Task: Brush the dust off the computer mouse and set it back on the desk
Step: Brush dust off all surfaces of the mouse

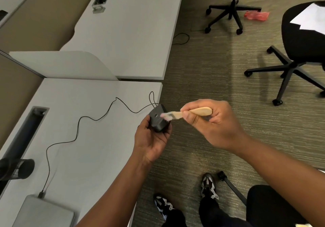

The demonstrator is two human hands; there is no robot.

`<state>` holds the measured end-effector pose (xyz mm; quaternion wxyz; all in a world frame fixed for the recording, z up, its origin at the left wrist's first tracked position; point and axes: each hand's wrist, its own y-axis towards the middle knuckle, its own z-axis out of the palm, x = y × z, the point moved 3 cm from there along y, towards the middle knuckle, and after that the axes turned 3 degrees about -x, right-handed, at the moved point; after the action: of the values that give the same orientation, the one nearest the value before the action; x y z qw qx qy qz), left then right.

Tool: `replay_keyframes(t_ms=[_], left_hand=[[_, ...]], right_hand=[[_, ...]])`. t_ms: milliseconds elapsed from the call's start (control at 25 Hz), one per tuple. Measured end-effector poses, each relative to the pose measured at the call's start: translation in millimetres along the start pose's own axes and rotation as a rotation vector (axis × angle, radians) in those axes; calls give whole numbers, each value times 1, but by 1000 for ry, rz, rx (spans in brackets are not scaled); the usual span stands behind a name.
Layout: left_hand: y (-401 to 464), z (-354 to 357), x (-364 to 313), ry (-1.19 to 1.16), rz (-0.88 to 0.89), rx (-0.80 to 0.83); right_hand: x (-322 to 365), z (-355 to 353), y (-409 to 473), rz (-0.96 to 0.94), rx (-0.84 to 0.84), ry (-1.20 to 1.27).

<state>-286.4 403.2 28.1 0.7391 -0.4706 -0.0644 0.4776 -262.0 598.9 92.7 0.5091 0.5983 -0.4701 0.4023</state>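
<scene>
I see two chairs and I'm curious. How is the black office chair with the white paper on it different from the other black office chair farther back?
The black office chair with white paper stands nearer and looks bigger; the farther black office chair looks smaller. The nearer chair's seat carries white paper sheets; nothing shows on the farther chair's seat, though it is cut off at the top. A red plastic wrapper lies on the carpet beside the farther chair. Both have black star bases on castors.
</scene>
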Motion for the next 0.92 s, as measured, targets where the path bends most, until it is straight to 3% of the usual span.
replay_keyframes(t_ms=[80,200,440,600,920], left_hand=[[-2,2,-1,5,34,29],[-3,3,-3,8,96,66],[-6,5,-4,21,165,75],[-11,8,-6,29,178,114],[-8,2,-7,109,196,131]], right_hand=[[-2,-7,4,-48,-84,-114],[-3,-3,-2,-118,-75,-227],[2,8,-16,-159,-64,-175],[0,-6,-5,-138,-214,-242],[4,10,-16,-183,-90,-255]])
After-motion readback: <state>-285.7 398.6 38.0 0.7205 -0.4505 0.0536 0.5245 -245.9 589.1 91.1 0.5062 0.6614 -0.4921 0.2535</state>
